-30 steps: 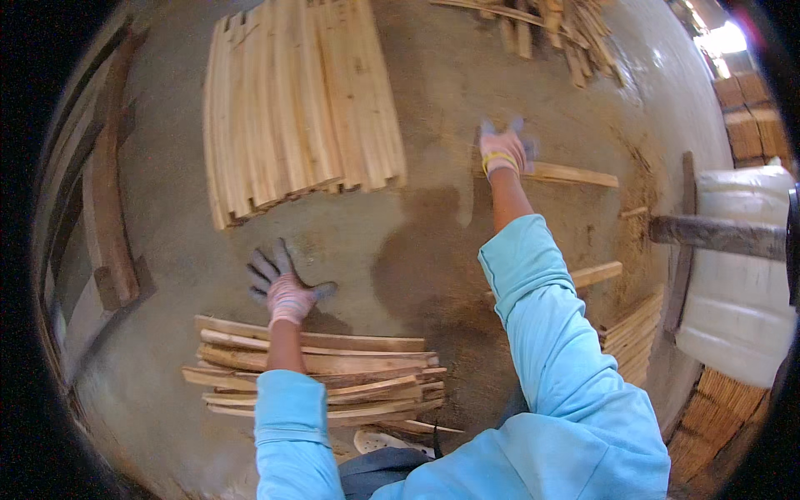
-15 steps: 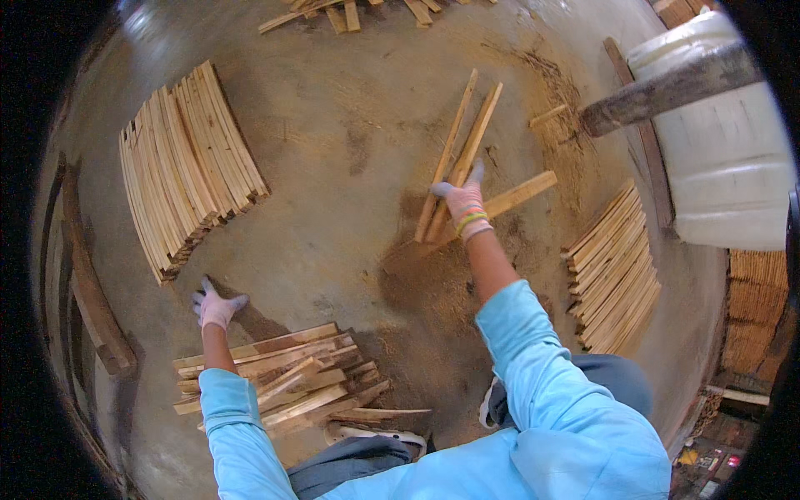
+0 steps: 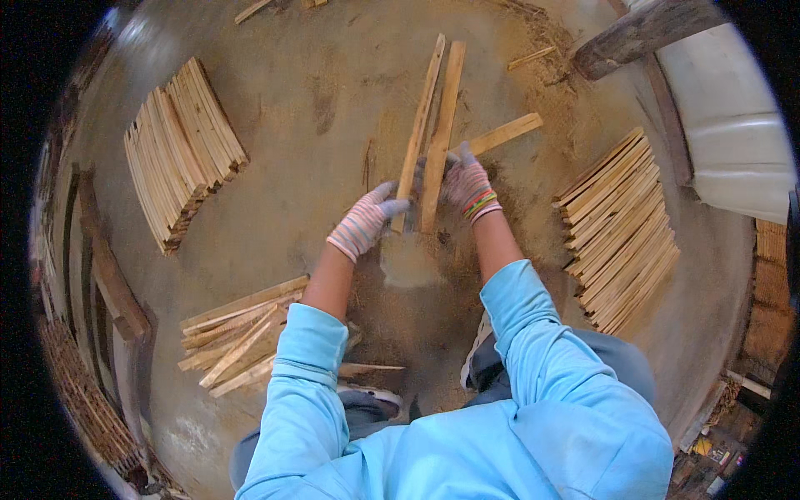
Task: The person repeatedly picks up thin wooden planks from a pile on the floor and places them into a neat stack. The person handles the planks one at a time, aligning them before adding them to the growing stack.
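In front of me two long wooden strips stand out side by side, a narrow strip (image 3: 423, 112) on the left and a wider strip (image 3: 443, 125) on the right. My left hand (image 3: 362, 223), in a striped glove, is closed at the lower part of the narrow strip. Similarly gloved, my right hand (image 3: 470, 185) grips the wider strip from its right side, some fingers hidden behind it. Beyond my right hand, another wooden strip (image 3: 507, 133) lies slantwise on the floor, one end covered by the hand.
Neat rows of strips lie at the far left (image 3: 183, 150) and right (image 3: 618, 233). A loose heap of strips (image 3: 237, 333) is near my left forearm. A dark post (image 3: 646, 37) juts in at the upper right, beside a white translucent container (image 3: 737, 125). Sawdust covers parts of the floor (image 3: 300, 167).
My left hand has moved right, from beside the far-left row to the narrow strip, and closed on it. My right hand now holds only the wider strip, and both strips are more upright in view.
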The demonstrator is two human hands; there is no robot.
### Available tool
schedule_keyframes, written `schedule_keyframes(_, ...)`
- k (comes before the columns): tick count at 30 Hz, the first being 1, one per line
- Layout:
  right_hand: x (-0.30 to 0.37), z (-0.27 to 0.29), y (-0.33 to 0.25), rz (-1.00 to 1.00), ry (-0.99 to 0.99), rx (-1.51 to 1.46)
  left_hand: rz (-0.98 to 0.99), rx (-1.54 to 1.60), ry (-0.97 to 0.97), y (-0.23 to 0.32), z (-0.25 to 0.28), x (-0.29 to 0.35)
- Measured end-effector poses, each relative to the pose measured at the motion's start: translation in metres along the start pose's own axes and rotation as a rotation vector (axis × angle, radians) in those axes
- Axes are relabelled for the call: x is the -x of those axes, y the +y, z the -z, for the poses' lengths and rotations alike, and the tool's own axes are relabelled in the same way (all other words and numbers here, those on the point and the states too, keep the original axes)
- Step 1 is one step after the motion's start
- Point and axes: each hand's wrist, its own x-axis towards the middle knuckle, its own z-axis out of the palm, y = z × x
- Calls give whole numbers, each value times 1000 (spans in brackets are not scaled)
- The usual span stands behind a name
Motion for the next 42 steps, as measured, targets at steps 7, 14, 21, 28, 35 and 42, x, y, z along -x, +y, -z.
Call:
schedule_keyframes(7,-6,17,1,-133,-47,-210,146,516,25,-10,0,21)
schedule_keyframes(14,1,31,-6,-43,13,-11,99,411,-125,-19,4,14)
schedule_keyframes(21,-14,24,17,117,196,333,-21,-63,24,-29,2,15)
schedule_keyframes(28,-11,7,40,478,201,923,-261,-678,267,-26,-23,8)
schedule_keyframes(35,21,-2,-68,730,440,669,-128,-1503,543,-43,-4,-34)
schedule_keyframes(42,30,4,-97,813,396,588,-256,-1028,624,-64,21,-27)
